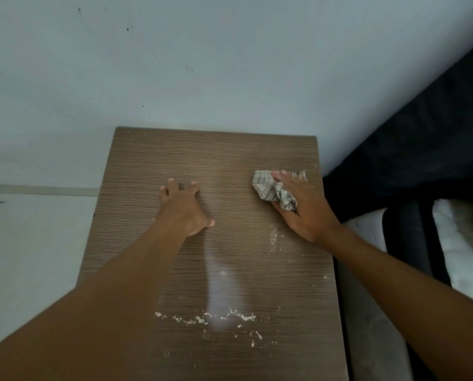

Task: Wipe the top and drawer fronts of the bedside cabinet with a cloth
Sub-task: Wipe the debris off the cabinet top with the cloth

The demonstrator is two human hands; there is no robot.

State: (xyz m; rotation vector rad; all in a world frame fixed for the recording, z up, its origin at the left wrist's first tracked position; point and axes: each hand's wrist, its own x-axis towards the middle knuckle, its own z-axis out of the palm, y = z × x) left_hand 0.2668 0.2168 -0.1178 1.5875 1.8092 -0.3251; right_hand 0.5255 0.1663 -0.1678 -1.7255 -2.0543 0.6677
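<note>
The cloth point(267, 189), pale with a dark check and crumpled, lies at 2 o'clock on the brown wood-grain bedside cabinet point(202, 158). The right hand point(304, 210) presses it, thumb pinching a bunch. The left hand point(184, 209) rests flat, fingers spread. Pale crumbs point(205, 318) lie at 6 o'clock.

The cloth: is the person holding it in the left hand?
No, the right hand holds the checked cloth, while the left hand rests bare, fingers spread, on the cabinet top.
</note>
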